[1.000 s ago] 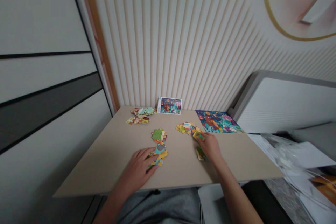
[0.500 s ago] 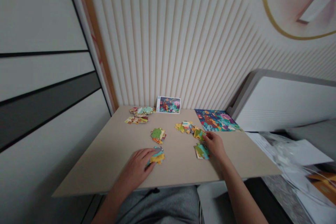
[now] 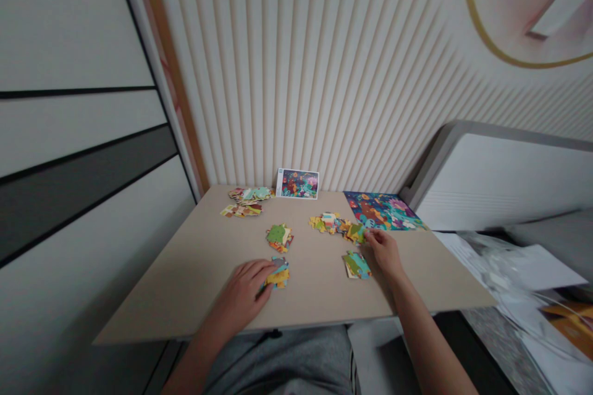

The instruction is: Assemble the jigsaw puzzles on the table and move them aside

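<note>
My left hand (image 3: 243,290) lies at the near side of the table, its fingers and thumb closed about the left edge of a small pile of blue and yellow puzzle pieces (image 3: 279,274). Part of that pile is hidden under the fingers. On the right, my right hand (image 3: 385,253) pinches a green and yellow puzzle piece (image 3: 356,233) at the right end of a loose heap of puzzle pieces (image 3: 328,222). Nearer to me, below that hand, rests a stack of green and teal pieces (image 3: 357,265). Another stack, green on top (image 3: 278,236), sits just beyond my left hand.
Further piles of pieces (image 3: 251,195) lie at the back left of the beige table (image 3: 194,265). A small picture card (image 3: 298,184) leans against the ribbed wall. At the back right a colourful printed sheet (image 3: 386,211) lies flat. Plastic wrapping (image 3: 491,259) is beyond the right edge.
My right hand has moved slightly away from me and to the right, with the green and yellow piece now against the heap's right end. My left hand stays almost still on its pile.
</note>
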A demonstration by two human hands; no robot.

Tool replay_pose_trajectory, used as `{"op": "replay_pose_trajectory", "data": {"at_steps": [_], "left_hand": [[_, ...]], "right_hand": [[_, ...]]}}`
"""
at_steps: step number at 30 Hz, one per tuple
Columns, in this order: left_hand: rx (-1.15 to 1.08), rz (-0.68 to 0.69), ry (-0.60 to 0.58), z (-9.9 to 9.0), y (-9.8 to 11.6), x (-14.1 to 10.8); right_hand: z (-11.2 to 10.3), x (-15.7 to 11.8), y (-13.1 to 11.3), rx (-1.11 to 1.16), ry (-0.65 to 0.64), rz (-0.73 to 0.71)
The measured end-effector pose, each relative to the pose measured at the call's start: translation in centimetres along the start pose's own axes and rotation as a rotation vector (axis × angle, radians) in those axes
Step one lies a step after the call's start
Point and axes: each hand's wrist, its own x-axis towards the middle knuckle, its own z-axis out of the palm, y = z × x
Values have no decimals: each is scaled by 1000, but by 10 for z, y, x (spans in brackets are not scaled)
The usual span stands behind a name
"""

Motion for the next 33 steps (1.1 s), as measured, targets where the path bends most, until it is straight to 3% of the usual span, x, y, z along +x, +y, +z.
{"op": "replay_pose_trajectory", "data": {"at_steps": [10, 17, 22, 24, 29, 33], "left_hand": [[2, 30, 16, 1, -2, 1], [-4, 9, -3, -1, 1, 0], [6, 11, -8, 2, -3, -1], [8, 11, -6, 2, -3, 0], [13, 3, -7, -2, 1, 0], [12, -17, -2, -5, 5, 0]], "right_hand": [[-3, 4, -7, 26, 67, 22], [-19, -17, -18, 45, -304, 148], [-12, -8, -10, -194, -122, 14], [-6, 1, -3, -243, -129, 13], [5, 12, 5, -185, -95, 43], [2, 9, -5, -114, -53, 27]]}}
